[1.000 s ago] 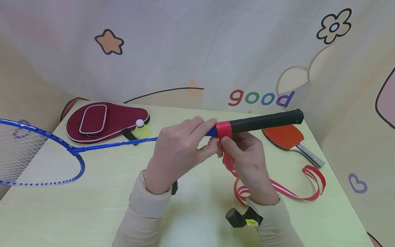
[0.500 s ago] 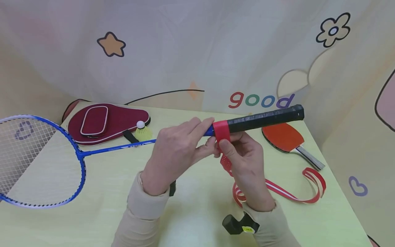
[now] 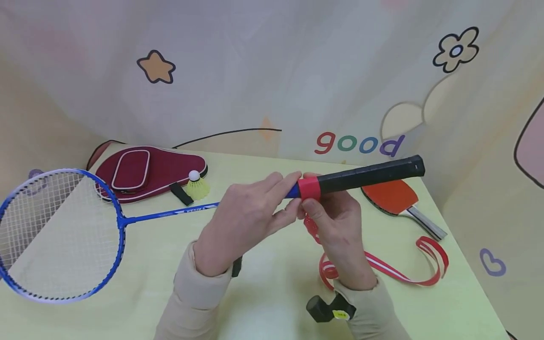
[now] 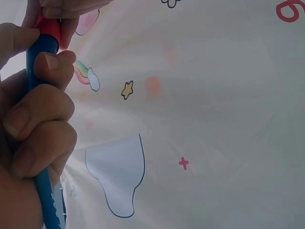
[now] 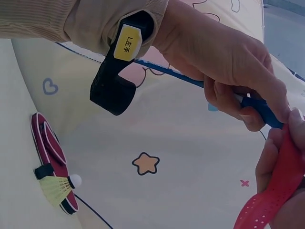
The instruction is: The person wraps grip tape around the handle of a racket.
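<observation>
A blue badminton racket is held up across the table, its black handle pointing right. My left hand grips it where the shaft meets the handle; in the left wrist view its fingers curl round the blue part. A band of red grip tape wraps the lower end of the black handle. My right hand pinches the tape just under the handle, thumb in front. In the right wrist view the perforated tape hangs from those fingers. The tape's loose length trails across the table in curls.
At the back left lie a maroon racket case and a yellow shuttlecock beside its black strap. A red table tennis bat lies at the right, behind the trailing tape. A printed curtain hangs behind the table.
The racket head has swung to the right and down into fuller view, and its face has turned toward the camera. Both hands keep their holds on the racket and tape.
</observation>
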Demonstrator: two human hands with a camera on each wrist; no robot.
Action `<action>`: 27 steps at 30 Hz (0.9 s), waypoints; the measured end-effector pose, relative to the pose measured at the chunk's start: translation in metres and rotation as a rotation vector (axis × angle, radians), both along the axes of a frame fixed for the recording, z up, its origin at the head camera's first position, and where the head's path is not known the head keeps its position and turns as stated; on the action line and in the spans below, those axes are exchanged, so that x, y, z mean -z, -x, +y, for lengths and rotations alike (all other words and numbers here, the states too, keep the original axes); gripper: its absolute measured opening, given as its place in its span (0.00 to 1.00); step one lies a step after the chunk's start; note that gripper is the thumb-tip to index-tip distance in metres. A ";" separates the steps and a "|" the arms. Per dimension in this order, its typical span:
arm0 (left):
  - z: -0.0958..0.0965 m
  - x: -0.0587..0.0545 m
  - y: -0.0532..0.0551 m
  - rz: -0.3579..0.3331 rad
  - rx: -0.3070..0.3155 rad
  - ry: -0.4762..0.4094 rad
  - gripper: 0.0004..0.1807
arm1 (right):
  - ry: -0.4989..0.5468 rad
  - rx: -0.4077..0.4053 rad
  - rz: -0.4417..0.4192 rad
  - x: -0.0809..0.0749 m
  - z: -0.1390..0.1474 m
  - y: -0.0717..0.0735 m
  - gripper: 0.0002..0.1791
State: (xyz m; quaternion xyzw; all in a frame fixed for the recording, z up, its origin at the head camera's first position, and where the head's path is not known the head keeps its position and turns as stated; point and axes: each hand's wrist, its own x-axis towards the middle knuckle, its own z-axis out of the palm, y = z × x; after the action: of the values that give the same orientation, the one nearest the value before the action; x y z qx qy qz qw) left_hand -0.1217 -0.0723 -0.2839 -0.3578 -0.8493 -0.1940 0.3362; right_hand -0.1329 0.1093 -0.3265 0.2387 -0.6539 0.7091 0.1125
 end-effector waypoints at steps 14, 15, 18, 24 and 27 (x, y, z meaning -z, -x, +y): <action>0.001 0.000 -0.004 -0.068 0.042 -0.043 0.18 | 0.077 -0.028 0.084 0.005 -0.001 0.002 0.21; 0.002 0.000 -0.005 -0.064 0.048 -0.045 0.16 | 0.092 -0.050 0.093 0.005 -0.001 0.003 0.23; 0.002 -0.001 -0.006 -0.035 0.057 -0.045 0.14 | 0.129 -0.082 0.126 0.007 -0.001 0.006 0.25; 0.012 -0.001 -0.006 0.150 -0.015 -0.078 0.18 | 0.239 -0.024 0.132 0.010 -0.002 0.006 0.19; 0.019 -0.001 -0.010 0.241 -0.006 -0.151 0.16 | 0.369 -0.045 0.102 0.007 0.001 0.004 0.16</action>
State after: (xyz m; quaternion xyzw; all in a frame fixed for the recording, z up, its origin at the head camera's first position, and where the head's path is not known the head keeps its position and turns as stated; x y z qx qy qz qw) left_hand -0.1115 -0.0538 -0.2828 -0.3497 -0.7868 -0.2120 0.4623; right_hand -0.1367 0.1101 -0.3333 0.2642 -0.5007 0.8064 0.1712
